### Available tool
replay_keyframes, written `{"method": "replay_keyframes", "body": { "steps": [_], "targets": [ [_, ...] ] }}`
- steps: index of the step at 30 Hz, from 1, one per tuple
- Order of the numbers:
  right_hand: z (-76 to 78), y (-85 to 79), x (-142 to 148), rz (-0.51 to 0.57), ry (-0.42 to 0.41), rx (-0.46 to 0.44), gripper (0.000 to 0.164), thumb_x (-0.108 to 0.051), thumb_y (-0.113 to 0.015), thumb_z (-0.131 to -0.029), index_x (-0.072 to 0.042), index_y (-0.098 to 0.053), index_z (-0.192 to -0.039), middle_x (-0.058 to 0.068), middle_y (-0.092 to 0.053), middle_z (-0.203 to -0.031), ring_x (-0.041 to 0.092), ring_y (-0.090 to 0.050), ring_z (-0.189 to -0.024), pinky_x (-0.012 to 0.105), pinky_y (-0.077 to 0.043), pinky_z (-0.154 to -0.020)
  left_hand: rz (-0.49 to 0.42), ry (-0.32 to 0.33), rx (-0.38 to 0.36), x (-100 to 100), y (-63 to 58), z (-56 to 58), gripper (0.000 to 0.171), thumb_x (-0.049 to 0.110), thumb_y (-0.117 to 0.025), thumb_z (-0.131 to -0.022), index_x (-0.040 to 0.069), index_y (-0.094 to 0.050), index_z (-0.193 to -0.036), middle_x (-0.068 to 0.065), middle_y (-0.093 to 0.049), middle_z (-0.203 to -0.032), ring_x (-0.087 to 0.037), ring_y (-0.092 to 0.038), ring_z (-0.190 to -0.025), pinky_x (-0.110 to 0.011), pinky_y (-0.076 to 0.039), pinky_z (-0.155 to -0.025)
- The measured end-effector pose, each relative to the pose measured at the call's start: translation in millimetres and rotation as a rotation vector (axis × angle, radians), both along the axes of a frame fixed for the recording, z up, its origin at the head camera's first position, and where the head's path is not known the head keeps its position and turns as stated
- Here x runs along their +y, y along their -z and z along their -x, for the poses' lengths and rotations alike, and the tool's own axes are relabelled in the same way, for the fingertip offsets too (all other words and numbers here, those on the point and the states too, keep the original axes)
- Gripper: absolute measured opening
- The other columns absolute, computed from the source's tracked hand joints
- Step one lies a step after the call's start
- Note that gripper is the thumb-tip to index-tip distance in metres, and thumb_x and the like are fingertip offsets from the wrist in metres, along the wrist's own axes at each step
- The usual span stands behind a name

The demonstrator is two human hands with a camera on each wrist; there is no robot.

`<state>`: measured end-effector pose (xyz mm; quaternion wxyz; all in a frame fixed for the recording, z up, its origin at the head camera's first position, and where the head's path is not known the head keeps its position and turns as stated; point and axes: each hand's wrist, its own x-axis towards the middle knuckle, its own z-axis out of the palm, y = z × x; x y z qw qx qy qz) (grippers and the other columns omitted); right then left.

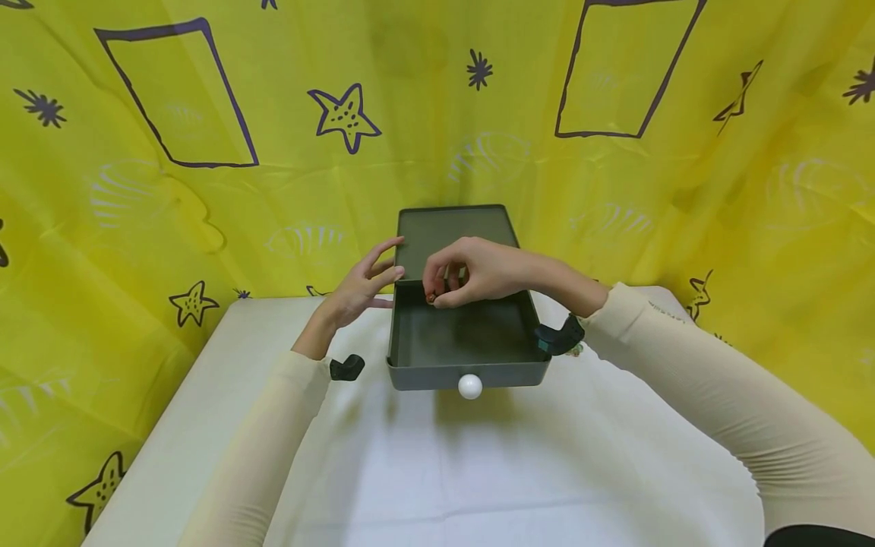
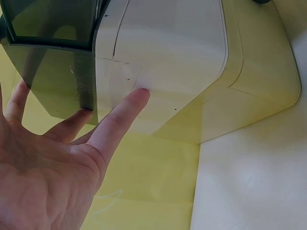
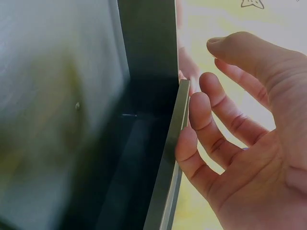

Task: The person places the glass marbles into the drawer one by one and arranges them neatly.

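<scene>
A dark grey drawer [image 1: 472, 376] with a white knob [image 1: 469, 387] stands pulled out, in front of a dark rimmed panel [image 1: 444, 228]. Over its back left corner my right hand [image 1: 478, 270] pinches a small reddish-brown thing [image 1: 431, 298], its kind unclear. In the right wrist view that thing is not visible; fingers [image 3: 201, 110] of this hand are curled beside the drawer's rim [image 3: 168, 158]. At the left side my left hand [image 1: 358, 292] is spread, fingertips at the edge. The left wrist view shows one finger [image 2: 122, 117] against a whitish side wall [image 2: 168, 57].
A white cloth-covered table [image 1: 437, 471] lies beneath. Behind hangs a yellow curtain [image 1: 424, 61] with drawn stars and frames. Black wrist mounts [image 1: 347, 368] sit at both cuffs. Next to the right one, a small multicoloured thing [image 1: 576, 350] is partly hidden.
</scene>
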<state>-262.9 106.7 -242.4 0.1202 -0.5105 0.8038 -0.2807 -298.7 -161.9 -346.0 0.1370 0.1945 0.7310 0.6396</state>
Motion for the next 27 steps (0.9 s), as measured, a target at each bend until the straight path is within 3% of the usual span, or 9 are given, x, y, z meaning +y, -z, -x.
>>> {"method": "replay_keyframes", "body": {
  "steps": [10,16,27],
  "targets": [
    [-0.7,0.3,-1.5,-0.004,-0.009,0.0,0.008,-0.015,-0.075,-0.093,-0.018,-0.073,-0.1,-0.008,-0.071,-0.093,0.015,-0.064,-0.079,0.036,-0.054,-0.075,0.001,-0.002,-0.003,-0.2,0.4,0.8,0.063,0.027,-0.056,-0.106,0.036,-0.028,-0.161,-0.015,-0.019,-0.168,-0.039,-0.033,-0.147,-0.066,-0.045,-0.102],
    [-0.9,1.1,-0.4,-0.01,-0.01,-0.002,0.02,-0.018,-0.076,-0.093,-0.009,-0.072,-0.11,-0.003,-0.069,-0.093,0.016,-0.063,-0.081,0.038,-0.053,-0.078,0.002,0.001,0.005,0.2,0.0,0.2,0.063,0.028,-0.056,-0.105,0.035,-0.028,-0.161,-0.016,-0.018,-0.168,-0.04,-0.031,-0.148,-0.066,-0.046,-0.101],
    [-0.6,0.5,-0.1,-0.017,-0.004,-0.003,0.023,-0.019,-0.077,-0.093,-0.009,-0.072,-0.113,-0.001,-0.068,-0.094,0.016,-0.063,-0.08,0.039,-0.054,-0.079,0.007,-0.007,0.007,0.6,0.6,0.8,0.063,0.028,-0.057,-0.105,0.036,-0.029,-0.161,-0.016,-0.018,-0.168,-0.04,-0.031,-0.148,-0.065,-0.046,-0.1]
  ]
}}
